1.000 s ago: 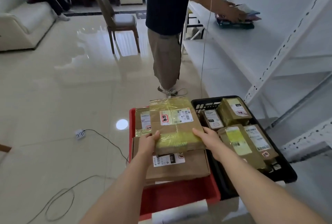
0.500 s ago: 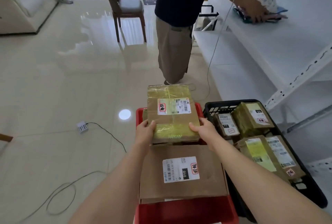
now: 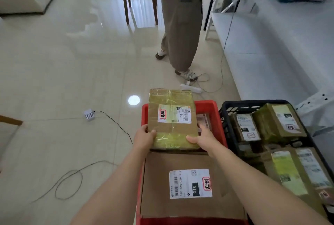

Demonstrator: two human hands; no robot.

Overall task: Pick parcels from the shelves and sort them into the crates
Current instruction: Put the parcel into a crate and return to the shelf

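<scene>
Over the red crate [image 3: 217,114], far end: taped parcel [image 3: 172,119] held flat, far edge past the crate's 12 o'clock rim. Left hand [image 3: 144,137] grips its 7 o'clock corner, right hand [image 3: 203,137] the 5 o'clock corner, thumbs on top. Looks stiff cardboard, light; glossy tape probably slick, so hold the bare edges. Flat brown box [image 3: 191,185] lies at 6 o'clock. Black crate [image 3: 229,105] at 3 o'clock, packed.
</scene>
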